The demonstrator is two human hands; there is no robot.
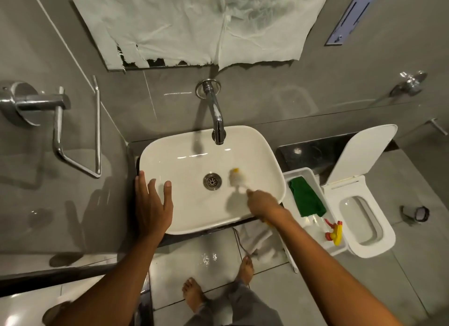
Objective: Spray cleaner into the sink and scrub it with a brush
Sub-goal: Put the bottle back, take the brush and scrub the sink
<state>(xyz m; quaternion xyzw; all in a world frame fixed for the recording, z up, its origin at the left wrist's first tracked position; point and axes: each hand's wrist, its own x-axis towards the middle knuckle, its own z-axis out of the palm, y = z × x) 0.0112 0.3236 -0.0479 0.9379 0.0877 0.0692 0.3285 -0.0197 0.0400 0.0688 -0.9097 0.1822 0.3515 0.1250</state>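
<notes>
1. Bare feet point(194, 294) are planted on wet, glossy grey floor tiles point(209, 255); a slip is judged possible if weight is shifted while scrubbing
2. Right hand point(263, 205) fingers are clenched on the white-bristled, yellow-tipped brush point(237, 178), blurred, just right of the steel drain point(212, 181) in the white ceramic sink point(170, 153); splashing is likely
3. Left hand point(151, 204) fingers are released, spread flat on the rim
4. Clear spray bottle with a yellow-red trigger point(332, 231) lies in the white tray point(303, 173) on the counter; no label or writing can be read

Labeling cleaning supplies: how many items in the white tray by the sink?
2: a green cloth at the tray's far end, and a spray bottle lying at its near end. More may sit under the cloth.
</notes>
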